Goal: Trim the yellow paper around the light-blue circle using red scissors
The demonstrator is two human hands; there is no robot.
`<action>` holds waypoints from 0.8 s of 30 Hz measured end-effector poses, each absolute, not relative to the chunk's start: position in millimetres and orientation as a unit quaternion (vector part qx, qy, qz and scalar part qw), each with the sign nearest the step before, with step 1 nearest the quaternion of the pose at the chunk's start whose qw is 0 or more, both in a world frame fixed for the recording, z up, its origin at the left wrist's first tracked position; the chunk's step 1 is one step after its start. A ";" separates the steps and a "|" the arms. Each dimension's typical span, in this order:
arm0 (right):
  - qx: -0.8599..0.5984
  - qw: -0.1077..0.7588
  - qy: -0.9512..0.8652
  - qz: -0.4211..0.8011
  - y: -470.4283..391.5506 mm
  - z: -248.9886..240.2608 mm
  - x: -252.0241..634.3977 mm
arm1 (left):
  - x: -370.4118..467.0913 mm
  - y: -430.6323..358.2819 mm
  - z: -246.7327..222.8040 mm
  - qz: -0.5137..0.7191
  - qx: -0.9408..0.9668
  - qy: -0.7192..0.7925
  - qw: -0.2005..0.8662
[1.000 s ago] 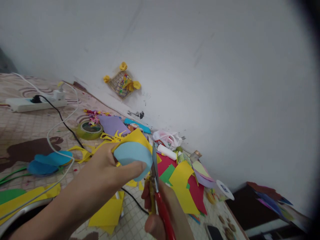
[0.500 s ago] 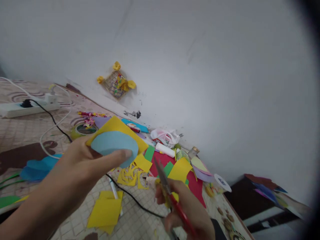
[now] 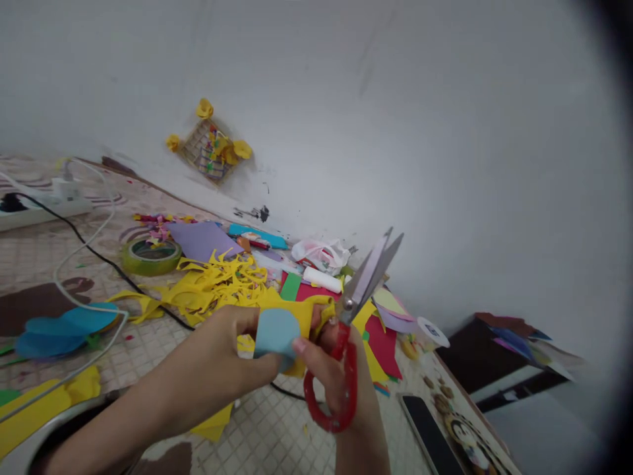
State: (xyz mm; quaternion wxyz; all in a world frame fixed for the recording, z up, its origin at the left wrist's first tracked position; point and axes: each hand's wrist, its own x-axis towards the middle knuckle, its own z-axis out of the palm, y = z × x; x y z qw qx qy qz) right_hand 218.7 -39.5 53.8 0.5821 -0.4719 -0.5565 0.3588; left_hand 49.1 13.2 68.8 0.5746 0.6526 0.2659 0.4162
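Observation:
Pinched in my left hand [image 3: 237, 359] are a light blue rounded paper piece [image 3: 277, 333] and the yellow paper [image 3: 304, 315] lying behind it. My right hand [image 3: 331, 359] meets it from the right, its thumb against the blue piece's edge. Red-handled scissors [image 3: 343, 369] hang on that same hand, blades slightly parted and pointing up and away from the paper. Part of the yellow paper curls up by the right fingers, which are partly hidden behind it.
Yellow paper scraps [image 3: 222, 284] are heaped behind my hands, beside a roll of tape [image 3: 151, 256]. A black cable [image 3: 113, 264] crosses the table. To the right lies a phone [image 3: 429, 432]; red paper [image 3: 390, 346] and a white tube [image 3: 322, 280] are farther back.
My hands have come together at the paper. The scissors have swung upright on my right hand, and the left hand has moved right and lower with the blue and yellow pieces.

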 end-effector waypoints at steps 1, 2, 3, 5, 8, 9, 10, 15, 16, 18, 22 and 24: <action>-0.470 0.585 -0.556 0.358 -39.9 53.7 219.8 | 49.0 14.1 70.8 0.410 0.654 0.260 0.580; -0.471 0.584 -0.557 0.357 -40.2 53.5 220.8 | 49.2 14.6 72.8 0.394 0.659 0.254 0.588; -0.473 0.583 -0.558 0.354 -40.2 53.1 221.5 | 49.6 14.8 74.6 0.382 0.661 0.252 0.595; -0.482 0.578 -0.563 0.343 -39.4 51.8 221.5 | 50.4 14.4 76.3 0.375 0.657 0.248 0.605; -0.482 0.575 -0.576 0.323 -38.1 48.0 218.2 | 47.3 15.3 74.7 0.399 0.635 0.260 0.609; -0.481 0.571 -0.583 0.321 -38.2 46.2 216.4 | 44.5 16.8 73.8 0.424 0.616 0.273 0.605; -0.480 0.562 -0.592 0.320 -38.7 44.2 214.4 | 40.8 18.8 73.1 0.457 0.592 0.290 0.597; -0.519 0.453 -0.637 0.345 -43.8 28.3 202.7 | 19.6 29.8 79.3 0.615 0.464 0.327 0.547; -0.524 0.440 -0.637 0.355 -43.9 23.7 200.8 | 16.9 30.6 81.9 0.638 0.440 0.321 0.545; -0.520 0.439 -0.633 0.368 -42.7 14.0 198.6 | 13.9 30.5 86.6 0.666 0.396 0.312 0.550; -0.510 0.455 -0.628 0.373 -40.3 3.9 200.0 | 13.2 28.7 89.6 0.678 0.371 0.299 0.560; -0.514 0.448 -0.625 0.381 -41.7 8.0 201.9 | 13.4 29.5 89.0 0.670 0.371 0.295 0.571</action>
